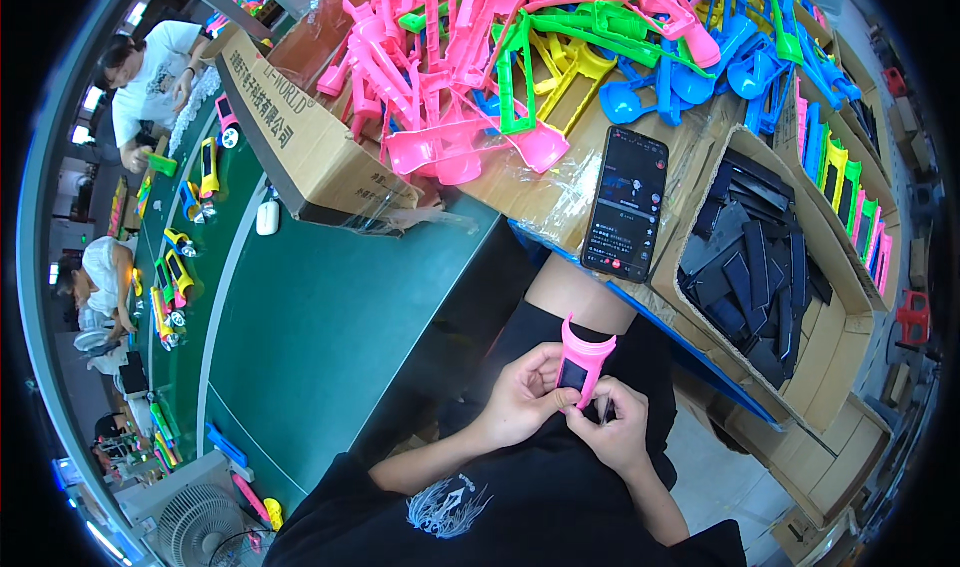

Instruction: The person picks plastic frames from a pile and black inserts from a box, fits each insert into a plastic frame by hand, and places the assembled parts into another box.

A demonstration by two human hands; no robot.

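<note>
A pink plastic housing with a curved, flared top is held over my lap. A dark rectangular panel sits in its lower half. My left hand is closed around its left side, the thumb near the lower end. At that lower end the fingertips of my right hand pinch the housing. Something small and dark shows between the right fingers, too small to name. Beyond my hands, a heap of pink plastic parts lies mixed with green, yellow and blue ones.
A phone with its screen lit rests on the cardboard. Right of it, an open carton holds dark flat panels. Coloured parts stand in a row farther right. Left are a green table, a white mouse, a fan and two people.
</note>
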